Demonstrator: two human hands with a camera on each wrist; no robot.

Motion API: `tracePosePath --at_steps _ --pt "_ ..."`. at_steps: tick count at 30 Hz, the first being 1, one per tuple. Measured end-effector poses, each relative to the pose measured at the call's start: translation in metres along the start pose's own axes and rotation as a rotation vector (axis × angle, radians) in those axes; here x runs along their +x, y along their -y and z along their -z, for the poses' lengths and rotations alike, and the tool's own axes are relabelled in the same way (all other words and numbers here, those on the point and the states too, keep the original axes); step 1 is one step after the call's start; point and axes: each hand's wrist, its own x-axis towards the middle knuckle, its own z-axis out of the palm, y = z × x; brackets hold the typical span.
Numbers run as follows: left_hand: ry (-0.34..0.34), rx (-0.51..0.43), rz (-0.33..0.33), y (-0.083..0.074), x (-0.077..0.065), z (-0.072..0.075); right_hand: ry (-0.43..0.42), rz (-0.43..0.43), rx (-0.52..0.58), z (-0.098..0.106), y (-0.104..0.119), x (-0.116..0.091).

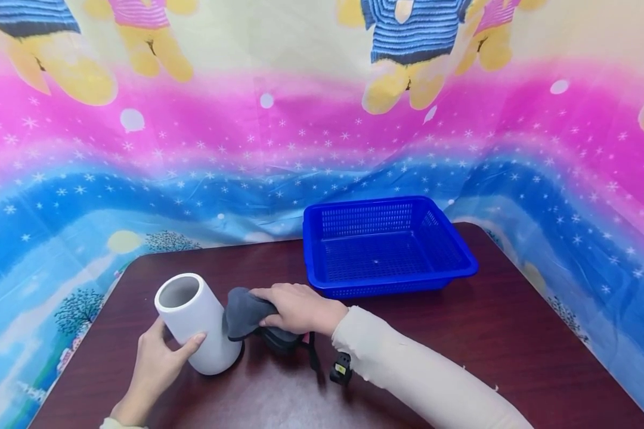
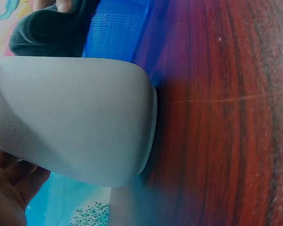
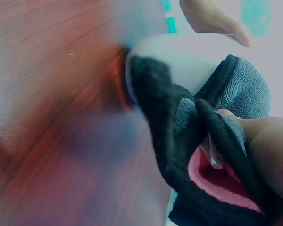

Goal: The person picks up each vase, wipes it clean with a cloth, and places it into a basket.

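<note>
A white, hollow vase-like container (image 1: 201,333) has its base on the table at the left in the head view. My left hand (image 1: 158,357) grips its near side, thumb across the front and fingers around the left; some fingers (image 2: 30,181) show beneath it in the left wrist view. My right hand (image 1: 300,310) pinches a dark grey cloth (image 1: 247,313), folded and bunched, right at the container's right side. In the right wrist view the cloth (image 3: 243,92) has black edging, with a pink lining (image 3: 221,188) and a pale strip showing in its fold.
A blue slotted plastic basket (image 1: 386,280) stands at the back right of the dark red-brown table (image 1: 515,333). Behind the table hangs a printed cloth backdrop (image 1: 279,143). A small black device with a yellow label (image 1: 341,368) is beside the right cuff.
</note>
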Motion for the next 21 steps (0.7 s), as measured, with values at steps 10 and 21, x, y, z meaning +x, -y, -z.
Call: tracePosePath --at_steps 10,21 --pt "-0.013 0.015 -0.006 0.001 0.0 0.001 -0.043 0.018 0.005 0.02 0.002 0.003" --pt "-0.013 0.015 -0.01 0.0 0.0 0.0 -0.077 0.051 0.006 0.036 0.008 0.005"
